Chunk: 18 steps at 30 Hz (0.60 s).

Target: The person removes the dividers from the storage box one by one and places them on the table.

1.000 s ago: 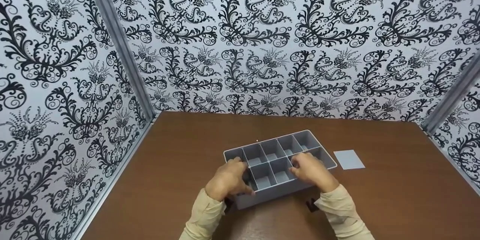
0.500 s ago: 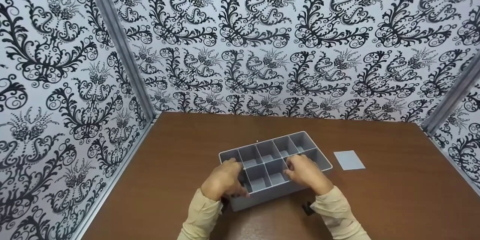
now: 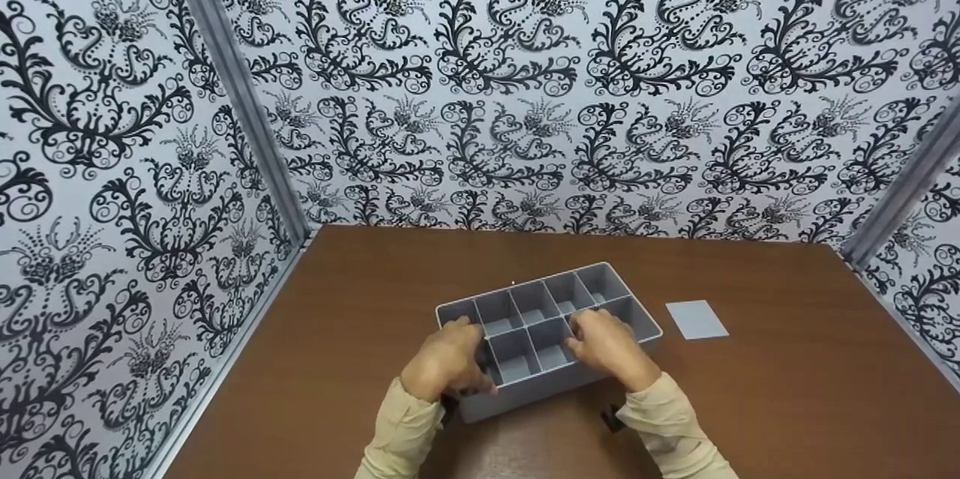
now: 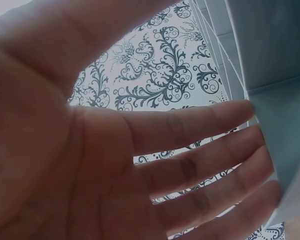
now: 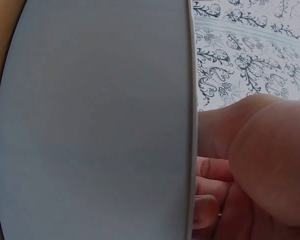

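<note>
A grey plastic compartment box (image 3: pixel 540 393) with two rows of cells stands at a slant on the table. At its left end my left hand (image 3: pixel 446 360) rests with the thumb near the front rim. In the left wrist view that hand's fingers (image 4: pixel 190 122) are nearly straight, their tips against the box (image 4: pixel 277 115). My right hand (image 3: pixel 609 348) reaches over the front wall, its curled fingers at a divider in the front row. The right wrist view has the front wall of the box (image 5: pixel 95 120) hiding the fingertips of the right hand (image 5: pixel 260 160).
A small white rectangular sheet (image 3: pixel 697 319) lies flat to the right of the box. The brown wooden table (image 3: pixel 360 276) meets patterned walls (image 3: pixel 525 89) at the back and sides. A grey metal post (image 3: pixel 240 89) stands in the left corner.
The compartment box has shifted slightly left and toward me, and both hands have moved along with it. Most of that happened in the first half second; the white sheet stays put.
</note>
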### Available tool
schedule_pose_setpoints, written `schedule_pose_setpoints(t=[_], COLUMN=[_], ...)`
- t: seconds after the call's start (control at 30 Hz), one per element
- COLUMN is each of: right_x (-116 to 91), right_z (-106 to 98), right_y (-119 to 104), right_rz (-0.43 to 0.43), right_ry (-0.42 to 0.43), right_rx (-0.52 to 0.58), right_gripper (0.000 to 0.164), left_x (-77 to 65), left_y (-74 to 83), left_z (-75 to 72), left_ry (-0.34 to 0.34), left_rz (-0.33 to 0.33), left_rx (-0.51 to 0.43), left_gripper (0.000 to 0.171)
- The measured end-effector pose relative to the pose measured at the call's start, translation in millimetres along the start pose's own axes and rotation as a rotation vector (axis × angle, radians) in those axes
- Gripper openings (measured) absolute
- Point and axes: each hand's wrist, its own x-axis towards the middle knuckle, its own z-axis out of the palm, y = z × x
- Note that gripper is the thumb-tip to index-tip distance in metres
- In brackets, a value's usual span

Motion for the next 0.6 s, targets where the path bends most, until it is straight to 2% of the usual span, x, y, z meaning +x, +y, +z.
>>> schedule_pose_setpoints(t=[0.23,0.6], right_x=[-0.3,-0.5], right_z=[-0.9,-2.3], right_y=[1.3,1.3], right_rz=[-0.032,-0.028], right_ry=[0.032,0.049], right_rx=[0.012,0.005], right_gripper=[0.022,0.021], left_x=[-0.9,-0.5], left_y=[0.8,0.9], left_z=[-0.2,-0.4], left_ry=[0.022,0.016], left_rz=[0.018,0.009], left_rx=[0.013,0.014], left_gripper=[0.067,0.070])
